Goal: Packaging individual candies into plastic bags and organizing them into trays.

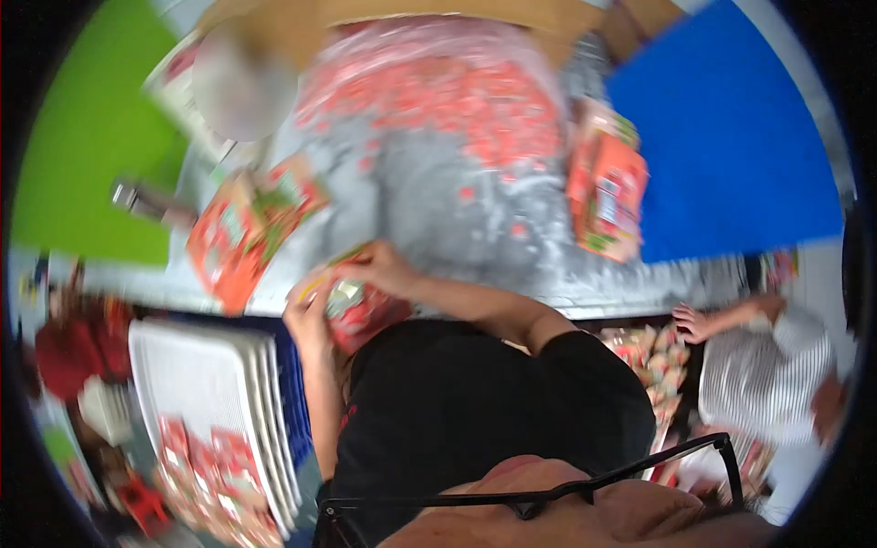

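Near the front edge of the metal table, I hold a red plastic packaging bag (364, 315) with a yellow-green top edge close to my body. My left hand (311, 320) grips its left side. With fingers pinched, my right hand (382, 270) holds the upper edge. Whatever lies inside the bag cannot be made out. Beyond my hands to the left lie several flat orange-red bags (239, 239), overlapping one another. A large heap of small red wrapped pieces (438, 100) covers the far part of the table, with a few strays nearer me.
More orange bags (607, 192) are stacked at right, beside a blue panel (731, 137). A green panel (100, 137), a blurred white round object (242, 87) and a metallic object (146, 201) are left. White trays (192, 365) holding packets stand below left; a striped-shirted person (767, 370) works at right.
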### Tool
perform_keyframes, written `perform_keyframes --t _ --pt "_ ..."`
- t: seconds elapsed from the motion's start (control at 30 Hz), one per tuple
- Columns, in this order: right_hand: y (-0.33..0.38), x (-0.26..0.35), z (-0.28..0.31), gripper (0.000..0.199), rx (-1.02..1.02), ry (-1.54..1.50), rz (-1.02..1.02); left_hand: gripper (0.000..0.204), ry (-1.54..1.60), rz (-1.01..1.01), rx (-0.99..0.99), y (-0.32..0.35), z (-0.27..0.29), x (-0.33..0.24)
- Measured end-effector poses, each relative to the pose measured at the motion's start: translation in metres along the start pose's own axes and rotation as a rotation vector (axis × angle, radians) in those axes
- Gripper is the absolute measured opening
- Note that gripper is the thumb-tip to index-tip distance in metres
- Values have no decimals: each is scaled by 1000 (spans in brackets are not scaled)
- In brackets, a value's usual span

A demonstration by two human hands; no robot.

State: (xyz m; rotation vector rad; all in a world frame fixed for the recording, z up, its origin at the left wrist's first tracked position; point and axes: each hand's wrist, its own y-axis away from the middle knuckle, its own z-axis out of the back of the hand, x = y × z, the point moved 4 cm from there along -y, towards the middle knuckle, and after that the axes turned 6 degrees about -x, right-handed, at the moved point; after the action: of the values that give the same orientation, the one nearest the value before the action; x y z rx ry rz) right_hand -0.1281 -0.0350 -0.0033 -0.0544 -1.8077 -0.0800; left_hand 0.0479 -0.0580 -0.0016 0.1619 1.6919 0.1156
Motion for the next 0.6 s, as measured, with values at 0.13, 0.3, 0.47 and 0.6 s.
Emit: perform_keyframes --t 0.13,0.3,0.47,0.6 --pt "5 8 7 25 -106 -21 48 26 47 59 93 -11 4 15" --pt "10 3 12 24 -172 1 93 27 135 31 166 -26 21 35" --pt "18 -1 31 23 -275 85 94 24 55 131 164 -38 12 34" --pt "21 -4 46 26 -371 266 36 20 64 66 273 -35 -3 26"
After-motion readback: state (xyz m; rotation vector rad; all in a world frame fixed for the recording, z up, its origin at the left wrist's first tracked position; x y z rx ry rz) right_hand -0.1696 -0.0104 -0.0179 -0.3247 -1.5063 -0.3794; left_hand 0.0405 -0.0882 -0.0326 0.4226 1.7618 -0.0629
